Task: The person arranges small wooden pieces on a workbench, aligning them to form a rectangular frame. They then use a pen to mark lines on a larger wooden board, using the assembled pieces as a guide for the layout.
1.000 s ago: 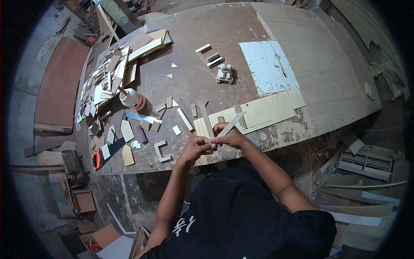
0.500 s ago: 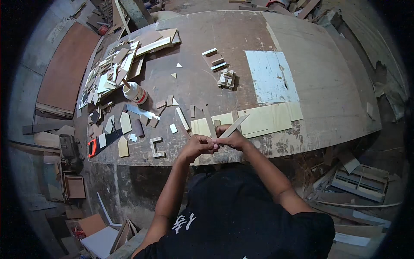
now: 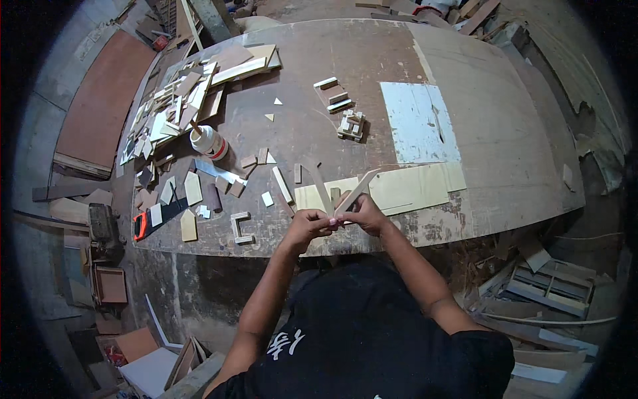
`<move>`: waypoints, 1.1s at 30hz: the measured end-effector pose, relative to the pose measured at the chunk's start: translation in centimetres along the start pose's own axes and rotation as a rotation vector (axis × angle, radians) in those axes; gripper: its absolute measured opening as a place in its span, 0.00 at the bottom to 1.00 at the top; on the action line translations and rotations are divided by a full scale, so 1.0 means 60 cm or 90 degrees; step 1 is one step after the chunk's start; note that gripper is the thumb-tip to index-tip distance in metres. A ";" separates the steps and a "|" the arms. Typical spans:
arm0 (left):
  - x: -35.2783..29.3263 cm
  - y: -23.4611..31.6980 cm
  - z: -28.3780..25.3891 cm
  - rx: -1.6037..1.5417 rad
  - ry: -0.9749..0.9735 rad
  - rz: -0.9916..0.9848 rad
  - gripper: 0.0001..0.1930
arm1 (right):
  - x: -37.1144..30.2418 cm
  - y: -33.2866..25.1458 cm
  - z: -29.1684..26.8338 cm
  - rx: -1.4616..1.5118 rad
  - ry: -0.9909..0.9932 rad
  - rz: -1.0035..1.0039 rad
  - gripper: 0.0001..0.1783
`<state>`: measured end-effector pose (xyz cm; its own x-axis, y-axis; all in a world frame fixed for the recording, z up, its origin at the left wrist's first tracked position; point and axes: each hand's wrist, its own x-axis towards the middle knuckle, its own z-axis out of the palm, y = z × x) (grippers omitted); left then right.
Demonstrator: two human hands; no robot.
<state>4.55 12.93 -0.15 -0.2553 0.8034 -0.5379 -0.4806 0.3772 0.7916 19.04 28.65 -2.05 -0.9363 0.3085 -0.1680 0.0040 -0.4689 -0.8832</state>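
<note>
My left hand [image 3: 310,228] and my right hand [image 3: 365,215] meet at the near edge of the table. In the left fingers is the lower end of a thin wooden strip [image 3: 320,186], which slants up and slightly left. My right fingers pinch a second, paler wooden strip [image 3: 357,191] that leans to the right. Together the strips make a V, with their lower ends close at my fingertips. Whether those ends touch is too small to tell. A pale plywood board [image 3: 412,191] lies flat beyond my hands, partly hidden by the right hand and strips.
A glue bottle [image 3: 209,143] stands left, beside a heap of wood offcuts [image 3: 174,110]. Nearer lie an orange-handled saw [image 3: 163,218] and a U-shaped wooden piece [image 3: 235,228]. Small stacked blocks [image 3: 351,125] and a white-painted panel [image 3: 420,123] lie farther off.
The right-hand strip has turned a little more upright, and the right hand has shifted slightly right. The left-hand strip tilts a bit farther left, its top blurred by motion.
</note>
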 end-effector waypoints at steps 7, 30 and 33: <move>-0.010 -0.008 -0.003 0.037 -0.011 0.023 0.08 | -0.008 0.015 0.003 -0.018 0.049 0.035 0.14; -0.020 -0.006 -0.003 0.163 -0.004 0.029 0.11 | -0.009 0.018 0.022 -0.033 0.078 0.143 0.14; -0.024 0.000 0.002 0.193 0.016 0.033 0.11 | -0.008 0.018 0.019 -0.046 0.080 0.136 0.13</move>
<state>5.03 11.83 0.69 -0.2952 0.8152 -0.4983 -0.1953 0.4590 0.8667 19.08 27.05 -2.42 -0.8610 0.3110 -0.4026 0.2257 -0.4756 -0.8502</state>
